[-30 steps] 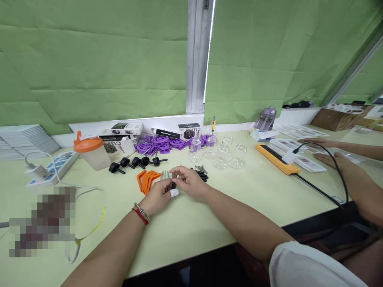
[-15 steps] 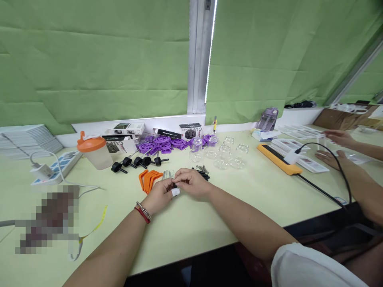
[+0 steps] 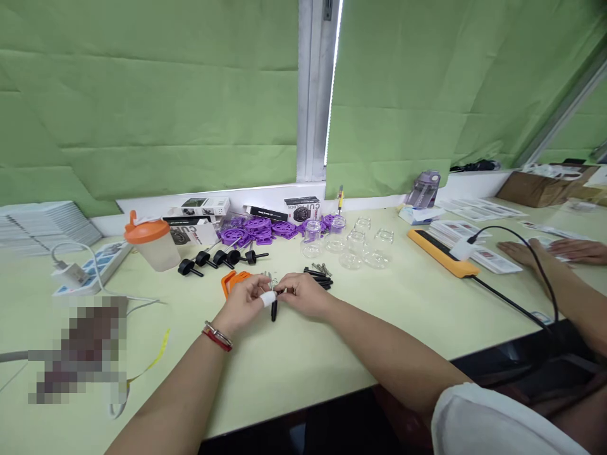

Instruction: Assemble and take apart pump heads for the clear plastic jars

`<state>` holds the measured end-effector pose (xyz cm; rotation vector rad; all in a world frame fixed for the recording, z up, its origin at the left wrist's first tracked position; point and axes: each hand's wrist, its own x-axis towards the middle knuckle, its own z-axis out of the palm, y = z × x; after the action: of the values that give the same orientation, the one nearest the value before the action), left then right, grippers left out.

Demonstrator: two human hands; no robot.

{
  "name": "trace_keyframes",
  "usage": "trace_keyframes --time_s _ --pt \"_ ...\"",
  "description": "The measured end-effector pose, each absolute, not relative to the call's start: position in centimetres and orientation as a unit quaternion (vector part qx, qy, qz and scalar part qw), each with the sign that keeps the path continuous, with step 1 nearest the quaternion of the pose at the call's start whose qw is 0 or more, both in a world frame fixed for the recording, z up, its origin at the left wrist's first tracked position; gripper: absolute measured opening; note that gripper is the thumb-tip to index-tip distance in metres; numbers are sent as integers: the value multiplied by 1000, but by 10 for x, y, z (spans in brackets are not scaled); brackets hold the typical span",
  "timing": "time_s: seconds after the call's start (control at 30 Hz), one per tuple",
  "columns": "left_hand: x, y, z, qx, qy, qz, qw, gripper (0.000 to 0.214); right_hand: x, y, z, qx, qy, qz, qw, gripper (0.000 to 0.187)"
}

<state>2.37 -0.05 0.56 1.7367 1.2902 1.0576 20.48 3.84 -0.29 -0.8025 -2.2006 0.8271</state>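
My left hand [image 3: 246,302], with white tape round the thumb, and my right hand [image 3: 303,294] meet over the table with closed fingers. Between them stands a thin metal rod [image 3: 270,282], and a black tube-like part [image 3: 274,311] sticks out below the fingertips. How the rod and the black part join is hidden. Orange bent pieces [image 3: 231,281] lie behind my left hand, partly covered by it. Small springs [image 3: 321,268] and several black parts [image 3: 320,278] lie just past my right hand.
Black knobs with stems [image 3: 222,258], purple wheel-like parts [image 3: 258,229] and clear jars [image 3: 353,246] line the back. An orange-lidded shaker [image 3: 152,240] stands left. An orange power strip [image 3: 441,253] with cables lies right, near a co-worker's hands [image 3: 516,253].
My hands have shifted slightly, and the metal rod and black part now show between them. My left wrist has moved a little left. The co-worker's hands have come down onto the table.
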Motion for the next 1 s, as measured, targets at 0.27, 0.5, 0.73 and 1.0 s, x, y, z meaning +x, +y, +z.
trace_keyframes --time_s 0.27,0.5,0.73,1.0 --pt "11 2 9 599 582 499 231 19 166 27 -20 -325 -883 231 249 18" --pt "16 2 7 615 586 471 239 18 154 27 -16 -330 -915 142 183 23" --pt "15 3 6 614 587 468 242 19 156 28 -17 -327 -921 129 167 24" --pt "16 2 7 609 581 472 263 19 169 34 -5 -324 -915 162 177 28"
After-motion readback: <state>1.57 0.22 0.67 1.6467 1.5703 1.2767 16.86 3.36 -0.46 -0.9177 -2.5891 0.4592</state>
